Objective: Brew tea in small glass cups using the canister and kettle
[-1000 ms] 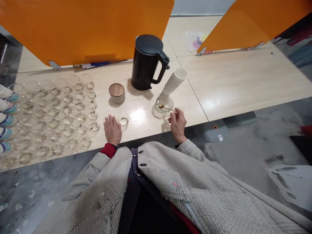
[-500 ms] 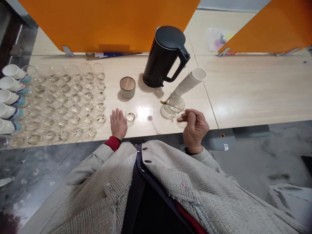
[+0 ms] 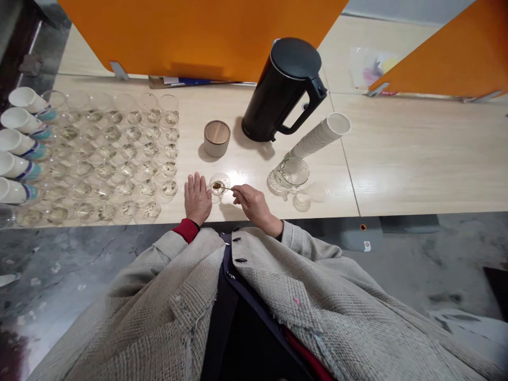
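My right hand point(image 3: 257, 205) pinches the gold spoon point(image 3: 223, 187), bowl over or inside the small clear cup point(image 3: 220, 177); left hand point(image 3: 198, 203) flat, fingers loose, at cup's 8 o'clock; wood-lidded canister point(image 3: 217, 142) at 12; black electric kettle point(image 3: 265, 100) at 1; ribbed glass vessel point(image 3: 282, 179) at 3.

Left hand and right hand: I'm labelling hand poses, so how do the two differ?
The left hand lies flat with fingers extended; the right hand is curled. The left hand is beside the small cup; the right hand pinches a spoon at that cup. A red cuff shows at the left hand's wrist, none at the right hand's. Both are bare.
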{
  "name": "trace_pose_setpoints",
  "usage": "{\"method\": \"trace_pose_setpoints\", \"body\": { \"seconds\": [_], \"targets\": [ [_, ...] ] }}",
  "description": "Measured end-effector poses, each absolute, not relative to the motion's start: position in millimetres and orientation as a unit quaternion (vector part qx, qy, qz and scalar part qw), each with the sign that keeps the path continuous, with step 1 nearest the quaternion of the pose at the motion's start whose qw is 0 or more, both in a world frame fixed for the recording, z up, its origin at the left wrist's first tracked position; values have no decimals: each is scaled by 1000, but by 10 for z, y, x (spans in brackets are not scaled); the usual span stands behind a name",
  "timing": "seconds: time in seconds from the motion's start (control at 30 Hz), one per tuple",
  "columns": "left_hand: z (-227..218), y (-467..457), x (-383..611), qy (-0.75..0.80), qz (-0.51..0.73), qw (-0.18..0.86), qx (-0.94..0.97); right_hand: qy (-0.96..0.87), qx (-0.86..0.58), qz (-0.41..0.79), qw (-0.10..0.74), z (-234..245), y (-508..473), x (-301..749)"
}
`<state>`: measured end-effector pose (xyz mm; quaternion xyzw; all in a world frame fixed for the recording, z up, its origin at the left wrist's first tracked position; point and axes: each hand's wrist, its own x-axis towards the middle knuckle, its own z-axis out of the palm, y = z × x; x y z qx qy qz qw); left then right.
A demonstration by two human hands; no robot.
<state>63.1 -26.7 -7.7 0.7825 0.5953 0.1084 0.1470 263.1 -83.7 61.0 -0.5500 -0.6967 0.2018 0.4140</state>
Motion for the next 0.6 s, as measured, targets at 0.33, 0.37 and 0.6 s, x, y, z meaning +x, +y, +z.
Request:
{"method": "trace_pose_setpoints", "body": {
  "seconds": [0.33, 0.37, 0.6],
  "targets": [
    [-67, -269, 639, 597, 105, 156, 780, -709, -546, 209, 394, 621, -861, 2641],
    [-66, -270, 639, 598, 105, 156, 780, -710, -549, 207, 390, 618, -862, 2641],
    [-56, -275, 638, 600, 104, 156, 778, -727, -568, 162, 350, 677, -883, 2662]
  ]
}}
